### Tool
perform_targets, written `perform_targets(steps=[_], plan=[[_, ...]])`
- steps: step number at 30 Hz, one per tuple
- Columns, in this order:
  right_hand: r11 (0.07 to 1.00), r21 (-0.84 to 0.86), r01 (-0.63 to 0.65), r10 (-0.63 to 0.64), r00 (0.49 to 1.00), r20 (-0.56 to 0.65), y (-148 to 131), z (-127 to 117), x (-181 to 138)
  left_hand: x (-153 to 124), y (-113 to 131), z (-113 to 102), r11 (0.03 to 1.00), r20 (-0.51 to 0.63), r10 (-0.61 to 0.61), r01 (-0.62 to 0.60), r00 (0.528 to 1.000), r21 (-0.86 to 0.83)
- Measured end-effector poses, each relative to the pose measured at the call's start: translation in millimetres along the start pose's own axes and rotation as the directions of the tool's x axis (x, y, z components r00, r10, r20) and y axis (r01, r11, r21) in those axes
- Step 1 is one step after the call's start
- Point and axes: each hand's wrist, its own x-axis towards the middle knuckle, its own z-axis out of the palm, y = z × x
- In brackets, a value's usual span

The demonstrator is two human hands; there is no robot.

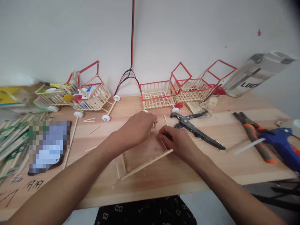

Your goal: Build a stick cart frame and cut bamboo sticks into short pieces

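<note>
Partly between the fingers [161, 137], a stick frame [147, 163]

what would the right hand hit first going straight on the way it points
The right hand would probably meet the bare left hand first, though their exact depths are unclear.

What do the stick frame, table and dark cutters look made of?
Stick frame: probably wood or bamboo, pale, matte and unpainted.
Table: wood or wood-effect board, smooth-looking, with streaky grain.
Dark cutters: likely metal at the greyish, scuffed pivot; the handle material is unclear.
</note>
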Motion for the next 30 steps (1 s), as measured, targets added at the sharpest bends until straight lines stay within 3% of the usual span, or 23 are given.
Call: perform_targets(steps=[30], plan=[[1.0,-0.018,0.003,-0.004,1.0,-0.026,3.5,3.1,-0.4,-0.1,1.6,0.6,1.0,-0.002,-0.012,0.012,1.0,-0.005]])
